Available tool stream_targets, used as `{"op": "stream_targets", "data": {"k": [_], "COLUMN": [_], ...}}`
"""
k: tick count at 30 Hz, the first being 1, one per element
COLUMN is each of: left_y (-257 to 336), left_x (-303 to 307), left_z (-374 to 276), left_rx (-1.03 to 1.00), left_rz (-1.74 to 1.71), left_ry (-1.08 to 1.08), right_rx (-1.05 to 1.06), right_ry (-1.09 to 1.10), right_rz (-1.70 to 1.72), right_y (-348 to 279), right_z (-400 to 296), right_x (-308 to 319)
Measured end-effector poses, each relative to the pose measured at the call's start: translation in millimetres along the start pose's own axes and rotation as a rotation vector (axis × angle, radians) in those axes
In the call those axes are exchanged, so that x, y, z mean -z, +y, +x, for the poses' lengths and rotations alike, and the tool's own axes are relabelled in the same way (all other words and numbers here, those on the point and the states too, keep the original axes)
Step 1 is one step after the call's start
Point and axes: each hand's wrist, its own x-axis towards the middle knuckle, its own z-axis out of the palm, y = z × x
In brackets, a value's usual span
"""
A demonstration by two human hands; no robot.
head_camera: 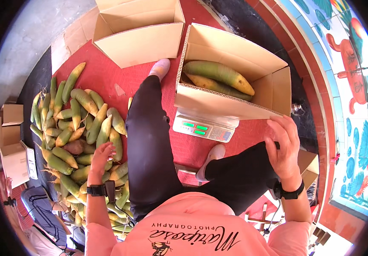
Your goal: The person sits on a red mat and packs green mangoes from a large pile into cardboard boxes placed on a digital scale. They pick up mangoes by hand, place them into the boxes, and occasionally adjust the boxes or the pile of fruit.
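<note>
A cardboard box (225, 110) with its top uncovered stands on a digital weighing scale (203, 128) with lit green displays. Inside the box lie a large green radish (219, 73) with a yellowish tip and at least one more radish partly under it. My right hand (284, 145) is at the near right corner of this box, fingers apart and holding nothing; whether the fingertips touch the cardboard is unclear. My left hand (103, 157) hovers over the right side of a heap of green radishes (96, 126), with its fingers loosely bent and nothing seen in them.
Another cardboard box (139, 41) stands on the red floor (120, 78) ahead. At the left edge a co-worker's leg (40, 208) shows beside the heap, near a box (14, 163) on a second scale (31, 161). A painted tile wall (350, 128) rises on the right.
</note>
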Motion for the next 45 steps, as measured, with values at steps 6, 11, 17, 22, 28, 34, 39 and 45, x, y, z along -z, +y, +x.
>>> {"op": "stream_targets", "data": {"k": [6,11,17,22,28,34,39,45], "left_y": [-12.7,-18.8,-28.5,-38.0,-42.5,-91.4,-71.4,-120.8], "left_x": [2.5,5.9,5.6,5.2,-3.7,16.7,6.2,44.2], "left_z": [2.5,0.1,7.5,22.8,58.4,120.7,135.0,147.3], "left_rx": [-0.009,0.022,0.069,0.083,0.084,-0.01,0.059,0.301], "left_rz": [0.057,0.075,0.084,0.071,0.066,0.329,0.84,0.707], "left_ry": [0.012,0.043,0.065,0.043,0.071,0.346,0.625,0.619], "right_rx": [-0.123,-0.156,-0.212,-0.225,-0.265,-0.304,-0.392,-0.437], "right_ry": [0.089,0.134,0.141,0.119,0.111,0.086,0.044,0.006], "right_rz": [-0.078,-0.208,-0.281,-0.234,-0.226,-0.15,-0.199,-0.192], "right_y": [30.5,61.1,84.3,83.0,90.4,86.7,87.2,86.9], "right_z": [-44.9,-72.8,-94.4,-89.0,-98.7,-91.6,-101.0,-96.9], "right_x": [-2.1,-9.7,-20.4,-23.8,-27.0,-32.4,-24.8,-28.8]}}
